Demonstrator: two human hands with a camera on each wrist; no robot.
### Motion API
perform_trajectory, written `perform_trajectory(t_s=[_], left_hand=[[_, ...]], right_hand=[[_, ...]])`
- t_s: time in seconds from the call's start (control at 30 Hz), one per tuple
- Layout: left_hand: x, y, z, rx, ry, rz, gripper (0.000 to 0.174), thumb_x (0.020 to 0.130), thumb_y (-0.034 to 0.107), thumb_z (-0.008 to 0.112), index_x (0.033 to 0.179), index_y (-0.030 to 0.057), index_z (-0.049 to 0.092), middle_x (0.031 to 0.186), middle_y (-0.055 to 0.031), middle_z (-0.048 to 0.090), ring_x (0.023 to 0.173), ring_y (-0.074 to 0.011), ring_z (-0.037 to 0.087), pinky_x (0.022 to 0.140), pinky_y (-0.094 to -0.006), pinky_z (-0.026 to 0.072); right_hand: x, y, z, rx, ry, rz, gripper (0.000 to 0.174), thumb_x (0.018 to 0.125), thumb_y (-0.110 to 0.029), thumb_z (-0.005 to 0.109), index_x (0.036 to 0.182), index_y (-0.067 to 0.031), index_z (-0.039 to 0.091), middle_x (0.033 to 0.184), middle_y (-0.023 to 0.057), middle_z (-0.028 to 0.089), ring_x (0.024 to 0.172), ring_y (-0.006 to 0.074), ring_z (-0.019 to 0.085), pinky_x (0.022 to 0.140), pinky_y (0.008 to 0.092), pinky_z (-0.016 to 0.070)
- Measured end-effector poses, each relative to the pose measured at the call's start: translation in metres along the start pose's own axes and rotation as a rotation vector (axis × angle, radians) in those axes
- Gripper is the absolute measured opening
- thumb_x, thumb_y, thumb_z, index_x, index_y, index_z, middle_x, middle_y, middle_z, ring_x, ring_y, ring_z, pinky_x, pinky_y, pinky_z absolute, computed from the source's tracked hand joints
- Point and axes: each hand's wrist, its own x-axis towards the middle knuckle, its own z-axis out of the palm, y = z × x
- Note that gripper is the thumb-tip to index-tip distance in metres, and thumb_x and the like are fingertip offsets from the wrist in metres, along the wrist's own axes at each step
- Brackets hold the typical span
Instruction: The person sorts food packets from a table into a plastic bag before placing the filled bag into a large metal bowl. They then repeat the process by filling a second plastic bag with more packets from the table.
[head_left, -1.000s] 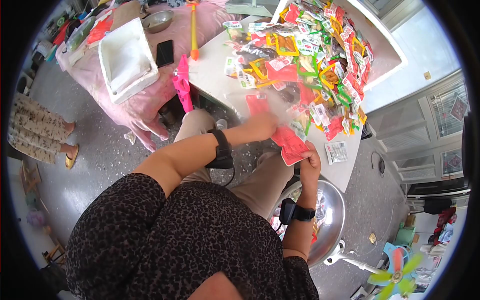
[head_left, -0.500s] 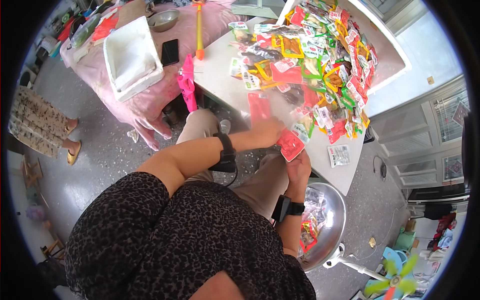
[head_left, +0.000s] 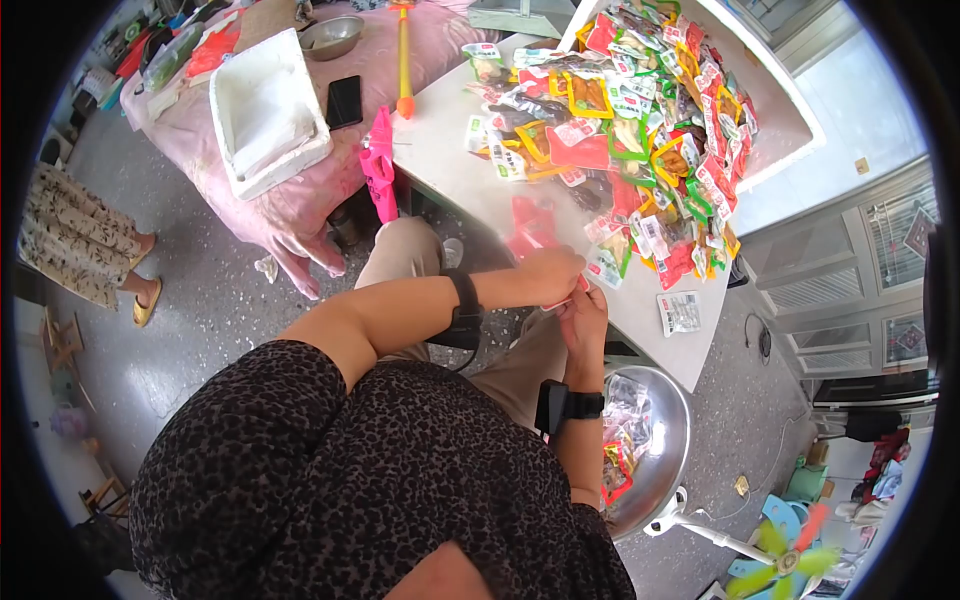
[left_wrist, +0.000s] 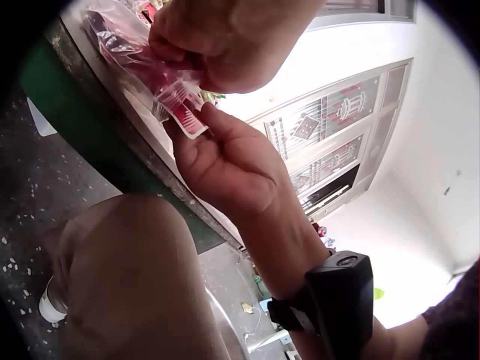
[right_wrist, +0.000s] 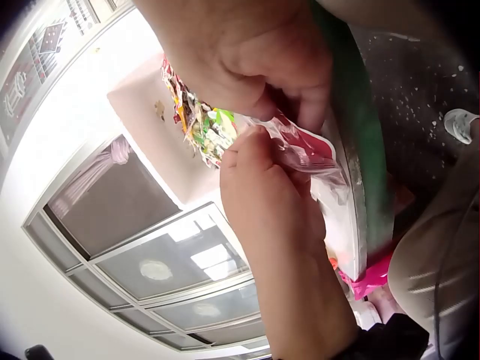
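"Where are we holding the red packet?"
"Between our hands, beside the desk, the pile lying at one o'clock. Our right grip is pinching one end, nearly closed; our left grip is likewise pinching the filmy other."
"Handling?"
"We're guessing light, limp, slick; we're favouring its flat border over the middle."
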Motion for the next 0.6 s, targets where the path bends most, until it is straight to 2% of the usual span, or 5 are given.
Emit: perform_trajectory(t_s=[0.17, 0.27, 0.37, 0.47, 0.6], left_hand=[[0.0, -0.002, 0.0, -0.041, 0.029, -0.016, 0.012, 0.072, 0.014, 0.045, 0.074, 0.0031, 0.049, 0.073, -0.0126, 0.05, 0.074, -0.0293, 0.051, 0.062, -0.0388, 0.0423], [-0.004, -0.008, 0.004, -0.079, 0.042, -0.014, 0.012, 0.073, 0.015, 0.045, 0.075, 0.0033, 0.049, 0.075, -0.0127, 0.05, 0.075, -0.0297, 0.051, 0.062, -0.0387, 0.0419], [-0.006, -0.009, 0.008, -0.114, 0.051, 0.007, 0.012, 0.073, 0.015, 0.045, 0.076, 0.0038, 0.049, 0.077, -0.0127, 0.051, 0.075, -0.0301, 0.051, 0.062, -0.0386, 0.0416], [-0.006, -0.006, 0.005, -0.142, 0.058, -0.003, 0.012, 0.073, 0.014, 0.044, 0.078, 0.0044, 0.049, 0.077, -0.0127, 0.051, 0.075, -0.0304, 0.051, 0.062, -0.0388, 0.0415], [-0.007, -0.006, -0.004, -0.142, 0.085, -0.006, 0.012, 0.074, 0.014, 0.044, 0.079, 0.005, 0.049, 0.077, -0.0128, 0.051, 0.075, -0.0306, 0.051, 0.061, -0.039, 0.0415]], right_hand=[[0.007, -0.012, 0.009, -0.152, -0.096, 0.184, 0.011, 0.084, -0.015, 0.043, 0.087, -0.0048, 0.048, 0.086, 0.0075, 0.057, 0.074, 0.0163, 0.057, 0.062, 0.0268, 0.0484], [0.012, -0.023, 0.002, -0.792, -0.041, 0.219, 0.011, 0.081, -0.01, 0.041, 0.086, -0.0046, 0.049, 0.076, 0.0031, 0.056, 0.063, 0.0099, 0.054, 0.05, 0.0202, 0.0434], [0.023, -0.018, -0.012, -0.621, -0.061, 0.129, 0.013, 0.082, -0.01, 0.04, 0.084, -0.0048, 0.052, 0.082, 0.0047, 0.057, 0.066, 0.0133, 0.057, 0.052, 0.0201, 0.0469], [0.024, -0.005, 0.009, -0.226, 0.024, 0.087, 0.014, 0.079, -0.005, 0.04, 0.086, -0.0043, 0.052, 0.079, 0.0037, 0.057, 0.063, 0.0108, 0.056, 0.049, 0.018, 0.0446], [0.03, -0.012, 0.014, -0.211, -0.086, 0.159, 0.015, 0.076, -0.002, 0.041, 0.087, -0.004, 0.052, 0.076, 0.0036, 0.056, 0.061, 0.0101, 0.054, 0.047, 0.0197, 0.0433]])
